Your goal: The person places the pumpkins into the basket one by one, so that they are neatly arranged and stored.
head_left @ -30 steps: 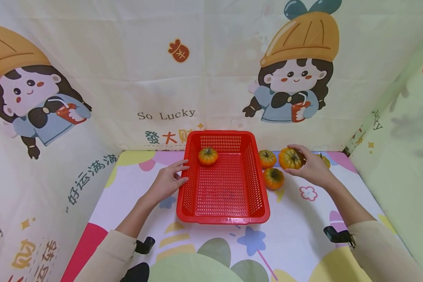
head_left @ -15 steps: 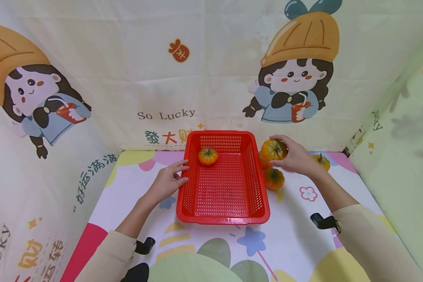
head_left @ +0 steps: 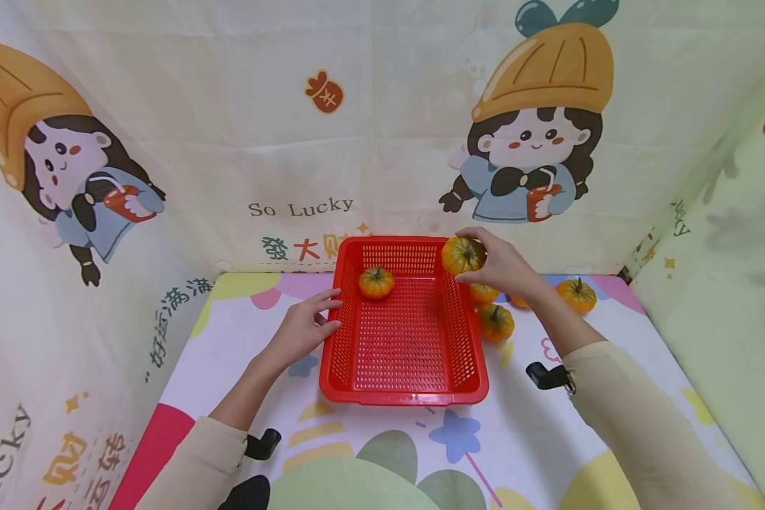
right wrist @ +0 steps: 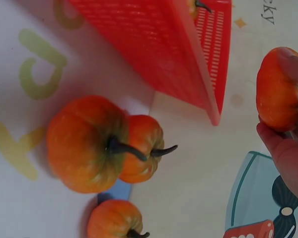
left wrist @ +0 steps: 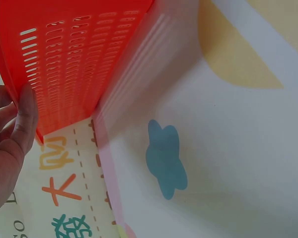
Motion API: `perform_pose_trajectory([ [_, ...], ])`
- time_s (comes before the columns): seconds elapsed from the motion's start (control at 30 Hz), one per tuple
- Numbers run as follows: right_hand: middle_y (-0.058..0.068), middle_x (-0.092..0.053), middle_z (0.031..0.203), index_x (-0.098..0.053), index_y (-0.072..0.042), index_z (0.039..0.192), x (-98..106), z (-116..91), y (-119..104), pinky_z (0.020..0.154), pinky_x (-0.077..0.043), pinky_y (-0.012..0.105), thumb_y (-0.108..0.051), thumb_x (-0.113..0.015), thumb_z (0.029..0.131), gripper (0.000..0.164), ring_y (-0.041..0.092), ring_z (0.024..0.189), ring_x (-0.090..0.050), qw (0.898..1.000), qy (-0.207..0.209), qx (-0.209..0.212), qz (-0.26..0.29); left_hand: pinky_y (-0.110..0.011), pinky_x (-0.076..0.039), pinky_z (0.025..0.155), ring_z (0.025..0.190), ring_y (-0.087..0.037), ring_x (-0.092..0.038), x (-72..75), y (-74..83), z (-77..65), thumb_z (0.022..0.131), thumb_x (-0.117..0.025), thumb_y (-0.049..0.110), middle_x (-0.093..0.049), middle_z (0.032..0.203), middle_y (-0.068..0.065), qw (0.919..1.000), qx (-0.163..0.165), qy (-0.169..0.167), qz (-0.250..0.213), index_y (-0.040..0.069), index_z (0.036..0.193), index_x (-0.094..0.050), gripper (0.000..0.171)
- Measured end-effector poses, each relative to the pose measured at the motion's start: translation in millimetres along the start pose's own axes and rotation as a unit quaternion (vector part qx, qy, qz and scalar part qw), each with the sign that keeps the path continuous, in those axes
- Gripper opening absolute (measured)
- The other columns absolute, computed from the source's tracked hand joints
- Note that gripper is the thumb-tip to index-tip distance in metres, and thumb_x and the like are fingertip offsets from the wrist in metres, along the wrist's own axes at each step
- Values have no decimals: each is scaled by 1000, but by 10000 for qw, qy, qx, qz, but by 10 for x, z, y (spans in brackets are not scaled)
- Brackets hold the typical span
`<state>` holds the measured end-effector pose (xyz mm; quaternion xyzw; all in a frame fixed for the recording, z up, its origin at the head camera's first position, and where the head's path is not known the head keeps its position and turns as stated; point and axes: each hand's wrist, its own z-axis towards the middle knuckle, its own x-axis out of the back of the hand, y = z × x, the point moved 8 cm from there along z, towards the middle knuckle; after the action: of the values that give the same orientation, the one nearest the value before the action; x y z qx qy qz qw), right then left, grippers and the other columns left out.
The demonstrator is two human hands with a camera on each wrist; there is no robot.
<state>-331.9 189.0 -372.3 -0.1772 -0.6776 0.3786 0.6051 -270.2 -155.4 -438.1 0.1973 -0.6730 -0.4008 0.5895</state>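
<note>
In the head view a small orange-green pumpkin [head_left: 463, 255] is held between the thumb and fingers of my right hand [head_left: 500, 263], over the back right rim of the red plastic basket [head_left: 478, 333]. The right wrist view shows this held pumpkin [right wrist: 280, 94] in the air beside the basket's outer wall [right wrist: 154, 54]. My left hand [head_left: 302, 326] holds the basket's left rim; in the left wrist view the left hand [left wrist: 12, 134] has a digit along the outer wall [left wrist: 64, 64]. Another pumpkin [head_left: 376, 283] sits inside, at the back left.
Several more pumpkins stand on the table right of the basket: a near one [head_left: 495, 324], one close behind it [head_left: 484, 294], one partly hidden by the right wrist [head_left: 519, 301], and one farther right [head_left: 576, 295]. A printed cloth wall [head_left: 408, 142] rises behind.
My right hand has carried its pumpkin leftward from above the table to over the basket's right rim, uncovering the far-right pumpkin. The left hand and basket have stayed in place.
</note>
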Motion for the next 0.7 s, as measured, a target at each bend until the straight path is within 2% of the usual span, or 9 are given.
perform_pose_trajectory([
  [0.2, 6, -52, 147, -41, -19, 154, -91, 143, -57, 104, -53, 55, -20, -86, 85, 82, 29, 132, -51, 9998, -86, -158, 58, -27, -61, 70, 82, -17, -65, 7, -2, -1, 93, -75, 10, -51, 158, -7, 10000, -3, -8, 5, 2, 139, -64, 48],
  [0.5, 11, -52, 148, -39, -13, 154, -263, 366, -53, 108, -51, 52, -19, -84, 86, 82, 31, 129, -52, 9996, -143, -254, 64, -29, -62, 71, 85, -18, -66, 0, -5, 2, 93, -75, 10, -50, 158, -7, 10000, 33, -24, 3, 2, 139, -64, 49],
  [0.7, 15, -50, 151, -38, -10, 154, -388, 496, -50, 112, -47, 52, -17, -84, 87, 82, 34, 130, -51, 9987, -145, -487, 96, -30, -62, 72, 85, -19, -66, -7, -12, 8, 93, -75, 11, -50, 158, -6, 10000, 54, -36, 26, 3, 140, -63, 49],
])
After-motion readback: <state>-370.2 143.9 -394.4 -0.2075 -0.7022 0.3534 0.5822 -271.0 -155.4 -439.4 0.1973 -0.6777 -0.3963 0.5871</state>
